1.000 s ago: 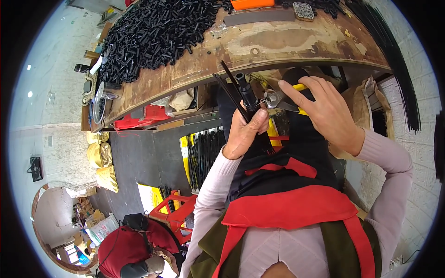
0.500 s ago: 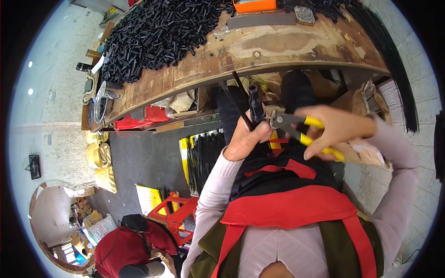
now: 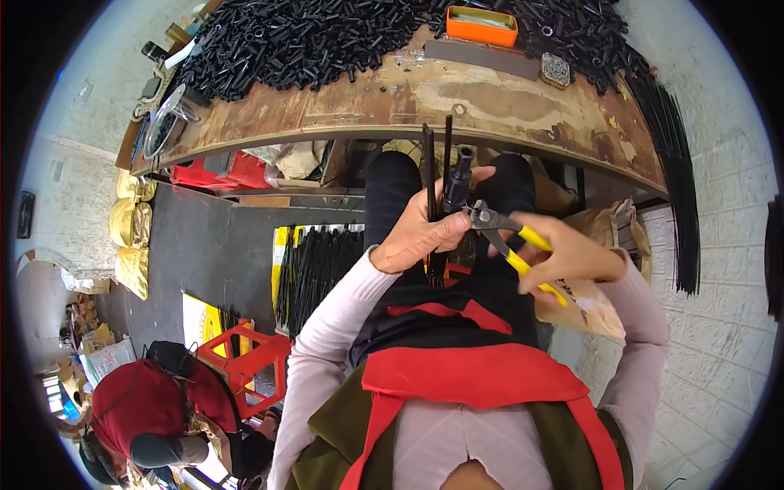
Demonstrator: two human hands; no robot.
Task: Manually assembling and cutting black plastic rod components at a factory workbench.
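Below the worn wooden bench edge (image 3: 392,122), over your lap: your left hand (image 3: 420,237) is clamped around two thin black rods (image 3: 433,171) and a short black tubular fitting (image 3: 457,184), all held roughly upright. Keep that fist tight and the rods parallel so the fitting doesn't rotate. To its right, the steel nose of the yellow-handled pliers (image 3: 490,224) meets the fitting just beside your thumb; whether the nose is biting yet, I can't tell. Your right hand (image 3: 563,257) is wrapped closed on the handles. My read: squeeze square to the fitting, steady pressure, no twisting, thumb clear of the nose.
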